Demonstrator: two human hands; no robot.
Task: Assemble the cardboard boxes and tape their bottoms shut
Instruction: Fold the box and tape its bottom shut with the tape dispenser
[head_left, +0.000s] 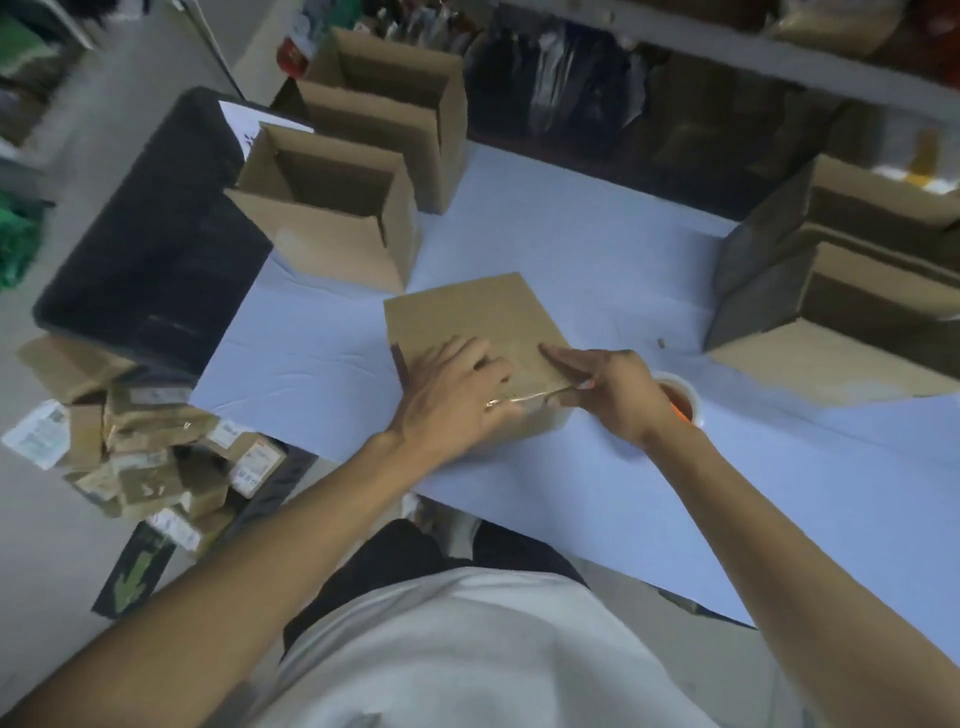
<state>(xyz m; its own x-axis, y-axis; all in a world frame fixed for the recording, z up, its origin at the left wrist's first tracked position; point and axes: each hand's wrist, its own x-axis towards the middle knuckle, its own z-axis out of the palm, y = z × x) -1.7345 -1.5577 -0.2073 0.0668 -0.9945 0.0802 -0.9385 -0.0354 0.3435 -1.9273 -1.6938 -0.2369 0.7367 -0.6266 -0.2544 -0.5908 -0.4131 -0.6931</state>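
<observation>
A brown cardboard box (483, 317) sits bottom-up in the middle of the white table (571, 249). My left hand (452, 395) lies flat across its near left part and presses on it. My right hand (613, 389) is at the box's near right corner, with the forefinger stretched out on the cardboard. It holds a roll of clear tape (685, 402) with an orange core, mostly hidden behind the hand. A shiny strip of tape (535, 396) runs along the box's near edge between the two hands.
Two assembled open boxes (332, 208) stand at the table's far left, and more open boxes (841, 291) at the right. A black bin (156, 234) stands left of the table. Small labelled parcels (150, 457) are piled on the floor. Shelves (675, 104) run behind.
</observation>
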